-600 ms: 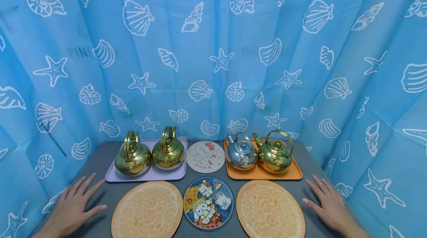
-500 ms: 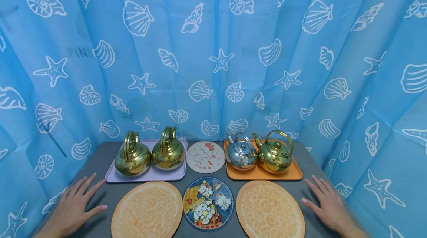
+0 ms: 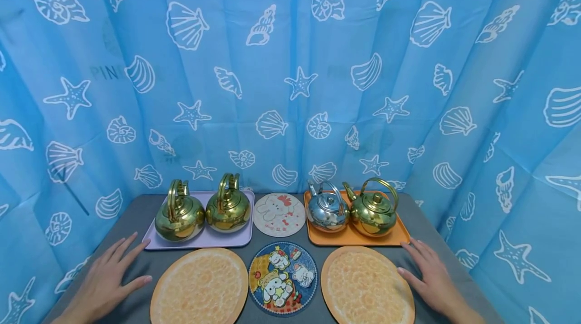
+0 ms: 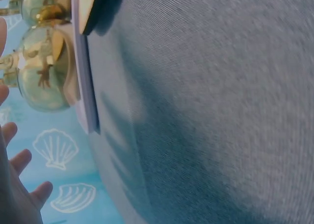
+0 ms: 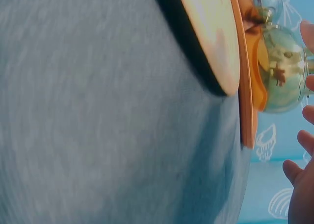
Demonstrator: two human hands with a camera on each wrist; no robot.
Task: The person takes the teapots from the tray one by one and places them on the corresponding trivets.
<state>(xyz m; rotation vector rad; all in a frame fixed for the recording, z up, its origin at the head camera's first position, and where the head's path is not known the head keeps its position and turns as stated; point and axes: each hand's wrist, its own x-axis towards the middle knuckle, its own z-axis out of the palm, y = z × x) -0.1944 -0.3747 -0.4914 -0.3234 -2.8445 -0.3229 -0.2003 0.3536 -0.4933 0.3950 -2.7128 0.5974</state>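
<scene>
My left hand (image 3: 106, 276) hovers with spread fingers above the grey table, its index fingertip near the front left corner of the purple tray (image 3: 199, 246). On that tray stand two gold teapots, a left one (image 3: 180, 218) and a right one (image 3: 229, 210). Fingers spread, my right hand (image 3: 428, 276) is over the table by the front right corner of the orange tray (image 3: 358, 240). A silver teapot (image 3: 328, 213) and a gold teapot (image 3: 374, 215) stand on the orange tray. Both hands hold nothing; shadows beneath them show in the wrist views.
Two round bread-patterned mats, left (image 3: 199, 286) and right (image 3: 367, 286), lie in front of the trays. Between them is a blue cartoon mat (image 3: 283, 278), with a white rabbit mat (image 3: 279, 214) behind it. A blue shell-patterned curtain (image 3: 290, 87) closes off the back and sides.
My right hand has moved left toward the orange tray. The left hand has shifted slightly right and forward, toward the purple tray. Teapots and mats stay where they were.
</scene>
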